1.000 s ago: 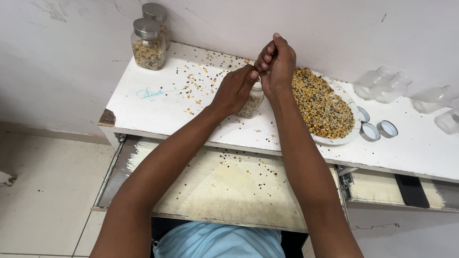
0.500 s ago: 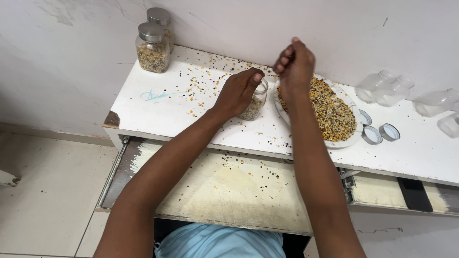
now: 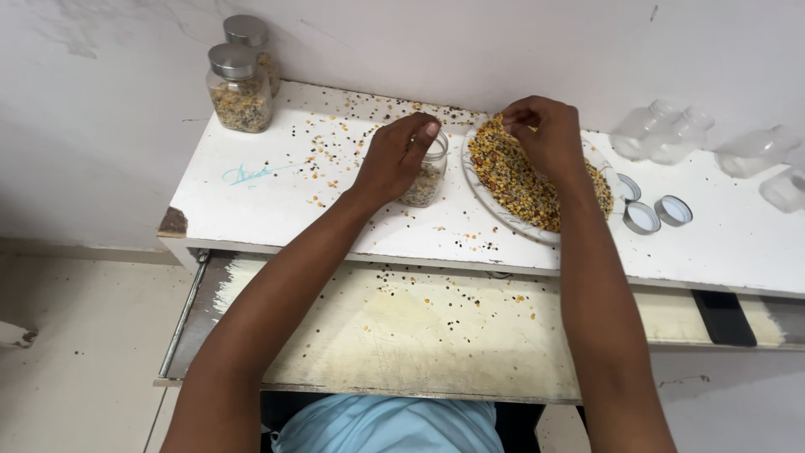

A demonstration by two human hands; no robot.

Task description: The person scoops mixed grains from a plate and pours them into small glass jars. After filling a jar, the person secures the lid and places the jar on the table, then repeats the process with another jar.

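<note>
Pinching mixed grains (image 3: 520,180) needed the right hand (image 3: 545,134) closed tight; left hand (image 3: 394,159) gripped the small glass jar (image 3: 423,180) just beside it.

tabletop (image 3: 268,201): white painted board, matt, chipped at corner | open jar (image 3: 426,172): clear glass, glossy | lidded jars (image 3: 239,88): brushed metal caps | plate (image 3: 490,201): smooth white | pull-out shelf (image 3: 419,335): worn, scuffed wood | wall (image 3: 126,75): matt plaster
</note>
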